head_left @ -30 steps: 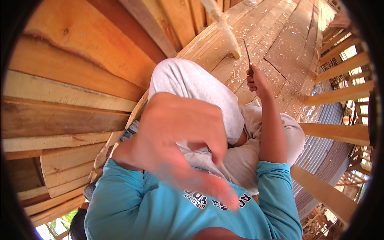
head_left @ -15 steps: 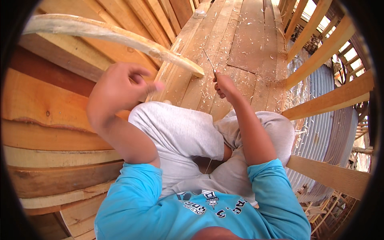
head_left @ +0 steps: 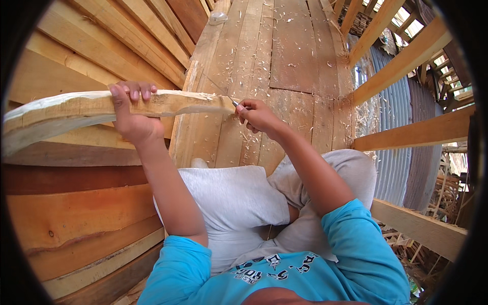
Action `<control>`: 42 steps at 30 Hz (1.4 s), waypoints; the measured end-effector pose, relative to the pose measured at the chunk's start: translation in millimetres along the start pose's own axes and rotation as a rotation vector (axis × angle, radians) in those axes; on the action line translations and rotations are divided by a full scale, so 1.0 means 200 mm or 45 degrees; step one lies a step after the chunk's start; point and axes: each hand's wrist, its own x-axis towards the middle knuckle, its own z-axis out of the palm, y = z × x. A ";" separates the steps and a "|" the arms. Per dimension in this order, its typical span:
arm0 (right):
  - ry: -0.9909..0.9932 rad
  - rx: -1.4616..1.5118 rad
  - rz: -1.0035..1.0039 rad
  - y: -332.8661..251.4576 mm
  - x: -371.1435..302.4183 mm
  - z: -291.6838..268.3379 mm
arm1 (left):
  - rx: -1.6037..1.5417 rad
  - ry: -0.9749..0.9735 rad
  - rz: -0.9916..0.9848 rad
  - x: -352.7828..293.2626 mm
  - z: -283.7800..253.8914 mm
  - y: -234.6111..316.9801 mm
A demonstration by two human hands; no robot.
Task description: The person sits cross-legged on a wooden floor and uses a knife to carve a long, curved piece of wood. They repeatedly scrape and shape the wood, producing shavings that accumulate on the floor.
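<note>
A long, curved piece of pale wood (head_left: 175, 103) stretches in from the left edge, its narrower end over the floor ahead of me. My left hand (head_left: 136, 114) is wrapped round it, with the fingers over the far edge and the thumb on the near side. My right hand (head_left: 256, 116) is closed on the handle of a slim-bladed knife (head_left: 235, 103) at the wood's narrow end. The thin blade slants away to the upper left, across that end. Part of the handle is hidden in my fist.
Wood shavings lie scattered over the plank floor (head_left: 244, 56). Stacked boards (head_left: 96, 203) line the left side. Slanting wooden rails (head_left: 412, 133) stand on the right, with corrugated metal sheets (head_left: 394, 122) beyond. A small clear plastic object (head_left: 217, 18) lies at the far left of the floor.
My left hand has moved forward and taken hold of the curved wood, which now lies lower in view. The right hand has brought the knife leftward to the wood's end.
</note>
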 end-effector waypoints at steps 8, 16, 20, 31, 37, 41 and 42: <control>0.483 -0.629 0.048 -0.11 -0.04 0.11 | -0.354 -0.408 -0.149 -0.05 0.05 0.09; 0.551 -0.841 -0.110 -0.23 -0.19 0.21 | -0.062 -0.242 -0.067 -0.08 0.08 0.03; 0.756 -0.698 -0.292 -0.09 -0.09 0.17 | 0.019 -0.123 -0.047 -0.09 0.20 0.01; 0.675 -0.771 -0.246 -0.23 -0.20 0.14 | -0.029 -0.365 0.008 -0.17 0.24 -0.02; 0.633 -1.202 -0.076 0.18 -0.01 -0.12 | 0.020 -0.542 0.043 -0.22 0.38 -0.04; 0.689 -0.869 -0.200 -0.16 -0.17 0.10 | 0.038 -0.414 0.056 -0.23 0.28 -0.03; 0.679 -0.834 -0.200 -0.12 -0.14 0.09 | 0.022 -0.401 0.042 -0.21 0.26 -0.03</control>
